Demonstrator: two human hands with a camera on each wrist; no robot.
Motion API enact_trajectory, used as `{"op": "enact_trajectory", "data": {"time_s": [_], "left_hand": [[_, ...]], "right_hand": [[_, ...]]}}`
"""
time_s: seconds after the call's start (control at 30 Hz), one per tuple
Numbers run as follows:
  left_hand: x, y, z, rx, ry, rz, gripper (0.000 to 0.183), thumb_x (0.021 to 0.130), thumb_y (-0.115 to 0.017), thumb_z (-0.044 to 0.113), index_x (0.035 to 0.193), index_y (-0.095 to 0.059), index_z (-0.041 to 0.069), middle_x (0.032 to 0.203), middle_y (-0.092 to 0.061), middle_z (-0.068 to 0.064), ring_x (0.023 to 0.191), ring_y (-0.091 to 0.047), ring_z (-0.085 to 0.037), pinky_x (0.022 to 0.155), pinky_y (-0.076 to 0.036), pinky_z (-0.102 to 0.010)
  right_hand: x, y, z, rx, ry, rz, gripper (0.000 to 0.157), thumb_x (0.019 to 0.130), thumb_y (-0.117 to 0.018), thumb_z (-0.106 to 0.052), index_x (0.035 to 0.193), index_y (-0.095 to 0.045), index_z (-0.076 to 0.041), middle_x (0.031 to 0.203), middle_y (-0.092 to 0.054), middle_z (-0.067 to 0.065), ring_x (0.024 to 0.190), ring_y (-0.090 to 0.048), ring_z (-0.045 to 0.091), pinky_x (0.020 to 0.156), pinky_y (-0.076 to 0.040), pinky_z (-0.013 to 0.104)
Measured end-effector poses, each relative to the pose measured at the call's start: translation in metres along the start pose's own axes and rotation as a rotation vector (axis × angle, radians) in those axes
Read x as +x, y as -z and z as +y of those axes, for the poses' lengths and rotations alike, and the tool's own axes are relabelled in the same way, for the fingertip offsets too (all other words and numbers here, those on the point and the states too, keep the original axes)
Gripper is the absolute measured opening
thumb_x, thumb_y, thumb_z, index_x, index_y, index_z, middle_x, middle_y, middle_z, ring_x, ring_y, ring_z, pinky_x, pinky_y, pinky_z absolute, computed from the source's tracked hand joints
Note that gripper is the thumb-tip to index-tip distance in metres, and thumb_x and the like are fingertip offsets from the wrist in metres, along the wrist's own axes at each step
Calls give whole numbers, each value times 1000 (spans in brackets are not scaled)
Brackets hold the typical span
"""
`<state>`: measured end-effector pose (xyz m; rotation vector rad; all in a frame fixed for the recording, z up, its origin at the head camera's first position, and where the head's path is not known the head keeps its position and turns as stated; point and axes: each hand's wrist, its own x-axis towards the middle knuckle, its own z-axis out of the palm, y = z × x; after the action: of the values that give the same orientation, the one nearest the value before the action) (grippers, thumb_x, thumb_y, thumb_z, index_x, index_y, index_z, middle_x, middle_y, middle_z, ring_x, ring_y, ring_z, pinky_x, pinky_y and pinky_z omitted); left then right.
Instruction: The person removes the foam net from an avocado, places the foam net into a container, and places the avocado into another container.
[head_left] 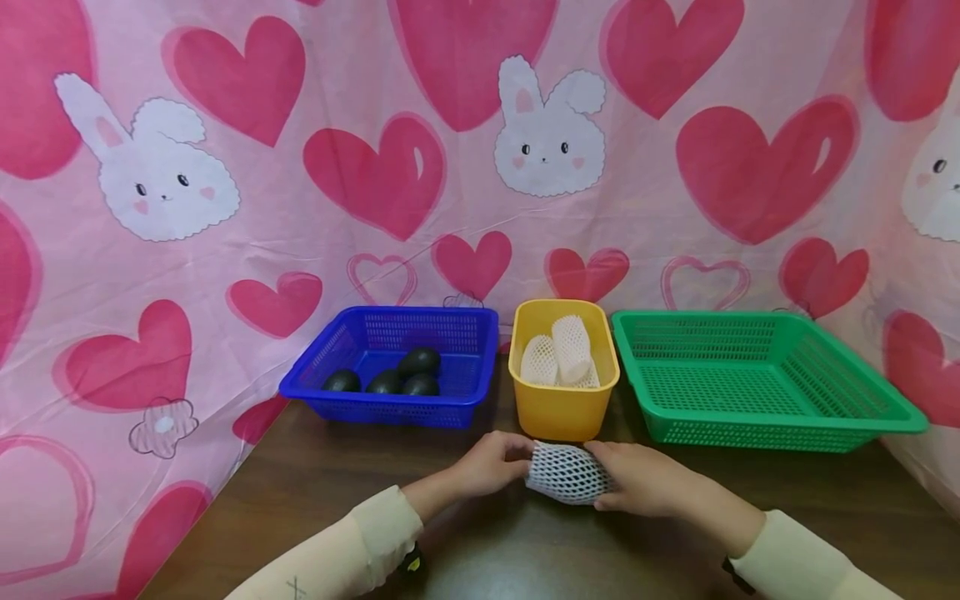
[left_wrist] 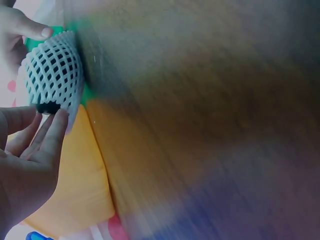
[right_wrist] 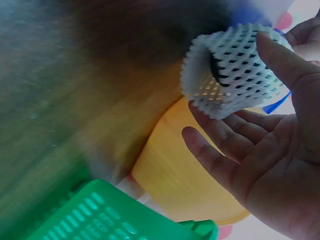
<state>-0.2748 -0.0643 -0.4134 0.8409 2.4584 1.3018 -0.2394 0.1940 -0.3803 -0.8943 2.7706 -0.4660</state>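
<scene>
A white foam net sleeve (head_left: 567,473) is held between both hands low over the table, just in front of the yellow bin (head_left: 558,415). Inside it sits a dark avocado (right_wrist: 216,70), mostly hidden by the mesh. My left hand (head_left: 491,465) pinches the sleeve's left end; its fingertips (left_wrist: 61,116) are at the edge, beside a bit of the dark fruit. My right hand (head_left: 645,482) grips the other end, thumb on one side and fingers on the other. In the right wrist view the sleeve's mouth gapes around the avocado.
More foam net sleeves (head_left: 573,346) lie in the yellow bin. To its left, a blue basket (head_left: 390,400) contains several avocados (head_left: 418,362). A green basket (head_left: 787,423) stands to the right. Behind them hangs a pink cloth (head_left: 465,200) with hearts and rabbits.
</scene>
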Motion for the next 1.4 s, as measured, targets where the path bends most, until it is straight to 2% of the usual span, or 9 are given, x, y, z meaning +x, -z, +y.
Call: {"op": "enact_trajectory", "data": {"time_s": [0.17,0.37,0.5,0.63,0.87,1.07,1.2,1.3,1.4], "left_hand": [[3,-2,1,-16,-27,3,21,91,-67,9,111,-71,6,104,-69,4,92,-60,-6,88,-48,-25],[7,-3,3,-50,-80,-9,27,89,-68,2,116,-68,0,109,-69,-5,93,-63,-8,83,-50,-22],[8,-5,4,-100,-86,-38,33,88,-66,-4,121,-64,-4,115,-67,-12,99,-64,-13,82,-51,-22],[11,-7,4,-156,-61,-50,39,85,-66,-9,124,-61,-7,119,-65,-16,103,-63,-17,83,-50,-23],[18,-12,3,-198,-12,-101,44,78,-64,-15,121,-60,-9,110,-66,-10,93,-60,-9,79,-49,-20],[23,-16,5,-176,-15,-114,36,73,-63,-18,107,-60,-7,93,-63,-2,81,-56,-6,72,-46,-18],[26,-19,7,-195,-11,-128,38,73,-65,-19,108,-58,-6,95,-63,-2,84,-56,-7,75,-46,-19],[27,-19,8,-199,10,-139,45,73,-67,-17,115,-56,-3,100,-63,-1,88,-56,-7,80,-46,-20],[28,-19,8,-163,18,-155,49,72,-69,-15,116,-55,0,98,-61,1,88,-55,-8,81,-46,-21]], "right_hand": [[-1,-3,7,-7,62,9,60,82,-79,-34,127,-54,-3,116,-63,6,101,-60,21,89,-48,47],[-1,-6,12,-21,86,23,57,82,-78,-35,125,-54,-5,114,-64,3,98,-60,17,87,-49,45],[1,-8,14,-31,106,30,54,82,-78,-35,123,-55,-7,112,-64,1,96,-60,15,86,-50,44],[2,-8,15,-38,118,34,53,82,-78,-34,122,-55,-8,110,-65,0,95,-60,13,86,-50,43],[3,-7,15,-39,130,33,51,81,-79,-33,120,-57,-9,108,-65,-2,93,-60,11,84,-51,41],[3,-7,15,-46,133,37,49,80,-80,-29,118,-58,-9,105,-65,-4,91,-60,9,82,-51,40],[4,-6,14,-39,130,37,49,79,-81,-26,119,-58,-9,105,-65,-3,91,-60,10,83,-51,41],[4,-6,14,-34,130,35,50,79,-82,-25,120,-58,-9,105,-65,-3,91,-60,10,84,-52,41],[4,-7,13,-37,139,35,50,78,-82,-23,120,-58,-8,106,-66,-3,91,-61,10,83,-52,41]]}}
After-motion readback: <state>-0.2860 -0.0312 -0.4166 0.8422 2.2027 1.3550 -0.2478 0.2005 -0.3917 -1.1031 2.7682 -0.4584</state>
